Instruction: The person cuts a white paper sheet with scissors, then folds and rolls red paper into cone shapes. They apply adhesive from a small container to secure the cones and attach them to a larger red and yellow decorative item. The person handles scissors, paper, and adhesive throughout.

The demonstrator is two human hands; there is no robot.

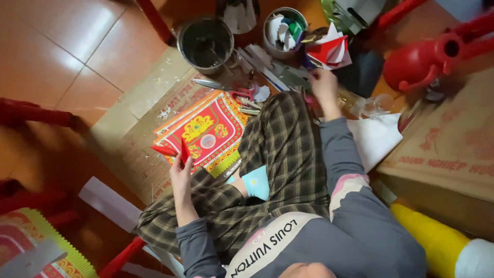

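Fingers (180, 163) pinch folded red paper (172, 151).

Two hands show: the left hand (181, 177) and the right hand (323, 82). One folded red paper piece (172, 151) is at the left fingers. One stack of red-and-gold printed sheets (208, 131) lies on one flattened cardboard sheet (139, 128). Two round metal tins stand at the top: one dark tin (206, 42) and one tin of paper scraps (284, 28). One pair of red-handled scissors (226, 88) lies nearby. One red plastic stool (437, 54), one yellow roll (435, 239) and one cardboard box (453, 149) sit to the right.
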